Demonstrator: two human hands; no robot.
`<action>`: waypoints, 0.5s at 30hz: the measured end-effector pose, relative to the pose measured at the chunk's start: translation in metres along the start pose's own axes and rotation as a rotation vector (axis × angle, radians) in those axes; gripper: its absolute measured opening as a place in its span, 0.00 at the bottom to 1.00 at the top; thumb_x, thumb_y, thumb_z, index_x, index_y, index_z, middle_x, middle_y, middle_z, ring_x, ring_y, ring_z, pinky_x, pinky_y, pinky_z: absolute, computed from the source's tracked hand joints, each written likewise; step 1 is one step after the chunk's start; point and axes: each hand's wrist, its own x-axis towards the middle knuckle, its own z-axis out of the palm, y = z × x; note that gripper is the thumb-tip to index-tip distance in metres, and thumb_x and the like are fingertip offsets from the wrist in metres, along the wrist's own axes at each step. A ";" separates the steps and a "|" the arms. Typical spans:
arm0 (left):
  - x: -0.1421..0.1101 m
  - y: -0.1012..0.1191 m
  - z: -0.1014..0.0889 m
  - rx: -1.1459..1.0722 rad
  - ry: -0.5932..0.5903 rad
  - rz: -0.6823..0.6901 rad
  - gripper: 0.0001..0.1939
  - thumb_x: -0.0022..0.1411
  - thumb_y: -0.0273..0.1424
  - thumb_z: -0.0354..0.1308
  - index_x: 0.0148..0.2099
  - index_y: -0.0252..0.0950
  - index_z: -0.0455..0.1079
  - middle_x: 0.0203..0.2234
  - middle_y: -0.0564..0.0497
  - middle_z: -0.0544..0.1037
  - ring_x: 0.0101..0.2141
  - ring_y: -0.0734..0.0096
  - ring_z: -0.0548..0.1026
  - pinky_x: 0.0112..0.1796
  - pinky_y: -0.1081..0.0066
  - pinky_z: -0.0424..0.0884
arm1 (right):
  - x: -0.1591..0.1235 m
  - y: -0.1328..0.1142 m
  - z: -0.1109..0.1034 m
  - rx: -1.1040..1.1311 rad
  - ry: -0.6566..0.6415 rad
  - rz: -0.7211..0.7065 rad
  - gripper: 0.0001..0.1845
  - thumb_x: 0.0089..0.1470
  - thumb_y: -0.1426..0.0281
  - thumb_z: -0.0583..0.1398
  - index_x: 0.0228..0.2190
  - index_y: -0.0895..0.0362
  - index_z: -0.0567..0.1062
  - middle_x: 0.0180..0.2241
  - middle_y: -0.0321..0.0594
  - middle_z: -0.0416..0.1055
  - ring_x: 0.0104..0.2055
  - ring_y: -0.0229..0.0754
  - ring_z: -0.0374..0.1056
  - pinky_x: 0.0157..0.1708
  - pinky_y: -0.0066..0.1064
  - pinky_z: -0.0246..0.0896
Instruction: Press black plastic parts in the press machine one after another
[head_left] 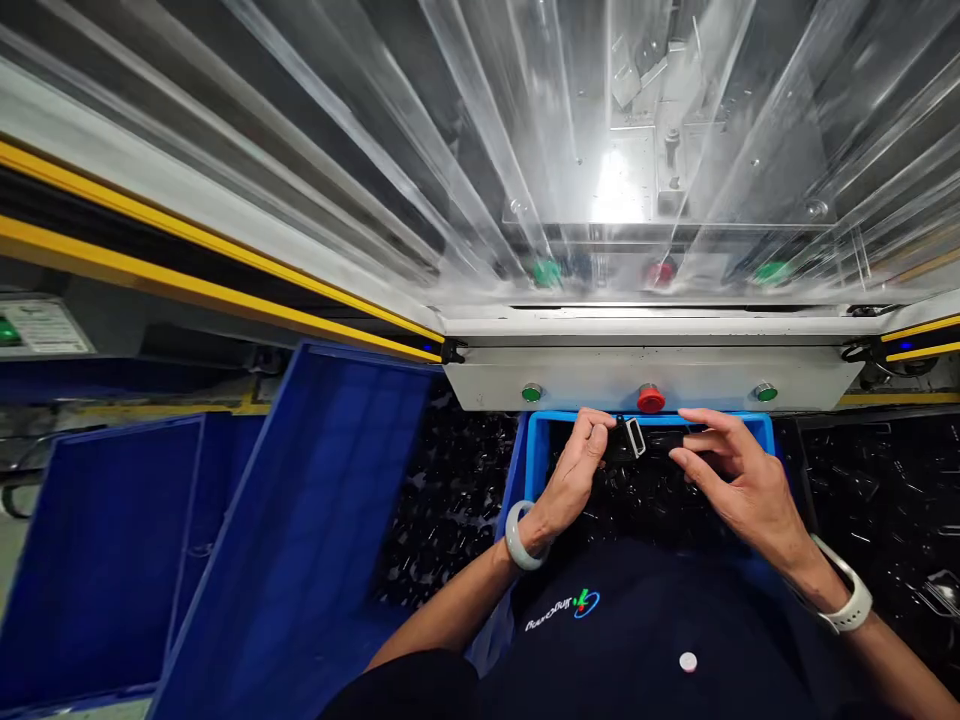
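Over a blue bin [534, 450]: tiny metal buckle [634, 437] caught between two hands

Just under the panel's red button [650, 398], a black strap [664, 441] runs roughly side to side across the bin, with the buckle standing slightly tilted on it, closer to the left hand [574, 472] than the right hand [739, 470]. Left fingers [596, 428] are pinched closed on the strap right beside the buckle. Right fingers [701, 447] curl over its other end, half open; from this head cam I can't really tell if they're gripping.

factory workstation: plastic machine guard [480, 150], blue crates [300, 480]
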 end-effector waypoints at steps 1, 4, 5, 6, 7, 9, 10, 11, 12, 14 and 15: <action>0.000 0.002 0.002 0.012 0.008 0.029 0.23 0.76 0.54 0.41 0.50 0.43 0.66 0.46 0.47 0.69 0.43 0.63 0.70 0.46 0.65 0.72 | 0.003 -0.003 0.005 0.018 -0.007 -0.016 0.16 0.65 0.61 0.64 0.53 0.49 0.76 0.40 0.36 0.81 0.38 0.39 0.79 0.38 0.30 0.77; -0.001 0.008 0.008 0.057 0.001 0.112 0.23 0.77 0.52 0.40 0.49 0.42 0.66 0.47 0.45 0.69 0.49 0.60 0.70 0.55 0.61 0.69 | 0.010 -0.009 0.017 -0.004 -0.057 -0.120 0.09 0.66 0.64 0.63 0.47 0.50 0.78 0.41 0.38 0.79 0.40 0.39 0.77 0.40 0.31 0.76; -0.001 0.010 0.010 0.068 -0.010 0.132 0.22 0.77 0.51 0.40 0.49 0.42 0.65 0.47 0.44 0.68 0.50 0.59 0.69 0.57 0.60 0.68 | 0.013 -0.009 0.020 -0.024 -0.065 -0.145 0.08 0.66 0.65 0.63 0.45 0.51 0.78 0.40 0.38 0.78 0.39 0.39 0.77 0.39 0.31 0.75; -0.001 0.012 0.011 0.083 -0.021 0.152 0.20 0.78 0.50 0.41 0.50 0.41 0.65 0.48 0.43 0.68 0.51 0.59 0.69 0.58 0.59 0.68 | 0.014 -0.008 0.023 -0.039 -0.066 -0.156 0.07 0.66 0.65 0.63 0.45 0.51 0.78 0.39 0.38 0.78 0.38 0.39 0.76 0.38 0.31 0.74; 0.000 0.013 0.013 0.103 -0.031 0.175 0.18 0.78 0.48 0.43 0.52 0.41 0.64 0.49 0.43 0.67 0.52 0.58 0.69 0.58 0.58 0.68 | 0.016 -0.007 0.024 -0.046 -0.059 -0.153 0.07 0.66 0.66 0.63 0.45 0.52 0.78 0.38 0.38 0.77 0.38 0.39 0.75 0.37 0.31 0.74; 0.003 0.014 0.014 0.148 -0.043 0.230 0.14 0.77 0.43 0.46 0.54 0.41 0.63 0.50 0.41 0.67 0.54 0.57 0.68 0.59 0.56 0.67 | 0.019 -0.004 0.023 -0.040 -0.042 -0.113 0.07 0.65 0.66 0.63 0.45 0.52 0.77 0.38 0.38 0.78 0.37 0.39 0.75 0.37 0.32 0.74; 0.005 0.015 0.014 0.166 -0.043 0.260 0.12 0.77 0.41 0.48 0.54 0.41 0.63 0.50 0.41 0.67 0.54 0.57 0.68 0.59 0.55 0.68 | 0.021 -0.003 0.020 -0.030 -0.050 -0.093 0.07 0.65 0.65 0.63 0.45 0.53 0.77 0.38 0.38 0.78 0.37 0.40 0.76 0.37 0.32 0.74; 0.009 0.016 0.012 0.175 -0.037 0.287 0.10 0.77 0.39 0.48 0.54 0.41 0.63 0.50 0.41 0.68 0.53 0.57 0.69 0.58 0.55 0.68 | 0.025 -0.003 0.016 -0.016 -0.077 -0.079 0.08 0.66 0.65 0.62 0.45 0.53 0.76 0.39 0.38 0.79 0.38 0.39 0.76 0.39 0.32 0.75; 0.014 0.019 0.010 0.176 -0.020 0.311 0.09 0.77 0.37 0.48 0.53 0.41 0.64 0.48 0.42 0.68 0.51 0.58 0.70 0.57 0.56 0.69 | 0.031 -0.006 0.010 -0.002 -0.115 -0.076 0.08 0.67 0.65 0.61 0.46 0.52 0.77 0.39 0.38 0.79 0.38 0.39 0.77 0.40 0.33 0.75; 0.027 0.030 0.002 0.158 0.043 0.350 0.08 0.77 0.35 0.49 0.51 0.40 0.67 0.45 0.44 0.70 0.48 0.60 0.71 0.53 0.58 0.71 | 0.053 -0.017 -0.005 -0.013 -0.139 -0.113 0.09 0.68 0.64 0.59 0.46 0.51 0.78 0.40 0.37 0.80 0.39 0.39 0.77 0.42 0.34 0.75; 0.036 0.038 -0.003 0.148 0.081 0.369 0.07 0.76 0.35 0.51 0.50 0.40 0.68 0.44 0.45 0.71 0.46 0.61 0.72 0.51 0.59 0.72 | 0.071 -0.026 -0.013 -0.048 -0.094 -0.157 0.09 0.69 0.64 0.59 0.45 0.51 0.78 0.41 0.38 0.80 0.41 0.40 0.77 0.43 0.34 0.75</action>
